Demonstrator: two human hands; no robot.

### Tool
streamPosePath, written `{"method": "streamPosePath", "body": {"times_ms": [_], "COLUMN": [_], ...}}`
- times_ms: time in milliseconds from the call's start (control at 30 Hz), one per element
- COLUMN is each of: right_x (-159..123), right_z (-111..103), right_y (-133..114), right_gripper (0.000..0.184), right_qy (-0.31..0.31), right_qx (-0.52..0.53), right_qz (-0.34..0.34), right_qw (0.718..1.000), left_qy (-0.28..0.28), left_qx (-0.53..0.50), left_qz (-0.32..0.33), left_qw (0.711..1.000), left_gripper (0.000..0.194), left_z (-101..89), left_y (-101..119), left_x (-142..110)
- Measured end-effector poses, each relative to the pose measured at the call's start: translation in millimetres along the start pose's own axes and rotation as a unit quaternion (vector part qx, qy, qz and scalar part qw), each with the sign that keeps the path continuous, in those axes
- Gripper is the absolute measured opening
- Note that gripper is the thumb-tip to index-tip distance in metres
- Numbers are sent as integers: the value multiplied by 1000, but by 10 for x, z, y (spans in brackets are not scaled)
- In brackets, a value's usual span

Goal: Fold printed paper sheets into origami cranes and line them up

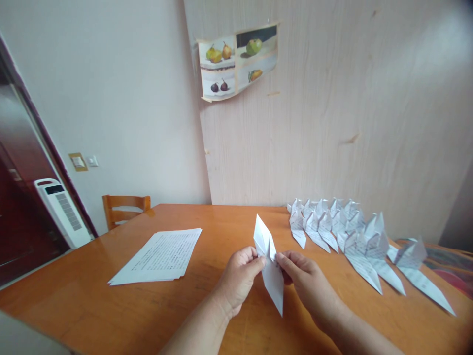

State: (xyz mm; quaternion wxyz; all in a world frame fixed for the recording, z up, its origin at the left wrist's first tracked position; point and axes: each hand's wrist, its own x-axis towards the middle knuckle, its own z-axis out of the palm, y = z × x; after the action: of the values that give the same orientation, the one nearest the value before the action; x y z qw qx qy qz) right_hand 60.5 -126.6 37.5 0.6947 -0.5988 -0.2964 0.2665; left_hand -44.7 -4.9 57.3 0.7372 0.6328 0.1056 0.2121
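Observation:
A folded white paper (272,283), long and pointed at both ends, is held above the table between my two hands. My left hand (242,271) pinches its left edge near the middle, thumb on the near face. On the opposite edge, my right hand (301,271) grips it between thumb and fingers. The upper part of the paper shows creases and a narrow raised flap; its far side is hidden. To the right stand several folded paper figures (356,241) made from printed sheets, each with a long pointed end lying on the table.
A stack of printed sheets (162,259) lies on the left of the wooden table (221,222). Behind the table's far left corner is a wooden chair (126,202). A white upright appliance (64,212) stands by the door, and a fruit print (238,61) hangs on the wall.

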Motion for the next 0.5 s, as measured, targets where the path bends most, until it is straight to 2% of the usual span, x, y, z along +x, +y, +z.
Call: {"method": "streamPosePath", "body": {"times_ms": [500], "right_x": [-32], "right_z": [12], "right_y": [-113], "right_gripper": [42], "right_qy": [36], "right_qx": [-23], "right_qz": [-19], "right_qw": [999], "left_qy": [-1], "left_qx": [-18], "left_qz": [1], "left_qw": [1000], "left_gripper": [19], "left_z": [-7], "left_y": [23], "left_x": [22]}}
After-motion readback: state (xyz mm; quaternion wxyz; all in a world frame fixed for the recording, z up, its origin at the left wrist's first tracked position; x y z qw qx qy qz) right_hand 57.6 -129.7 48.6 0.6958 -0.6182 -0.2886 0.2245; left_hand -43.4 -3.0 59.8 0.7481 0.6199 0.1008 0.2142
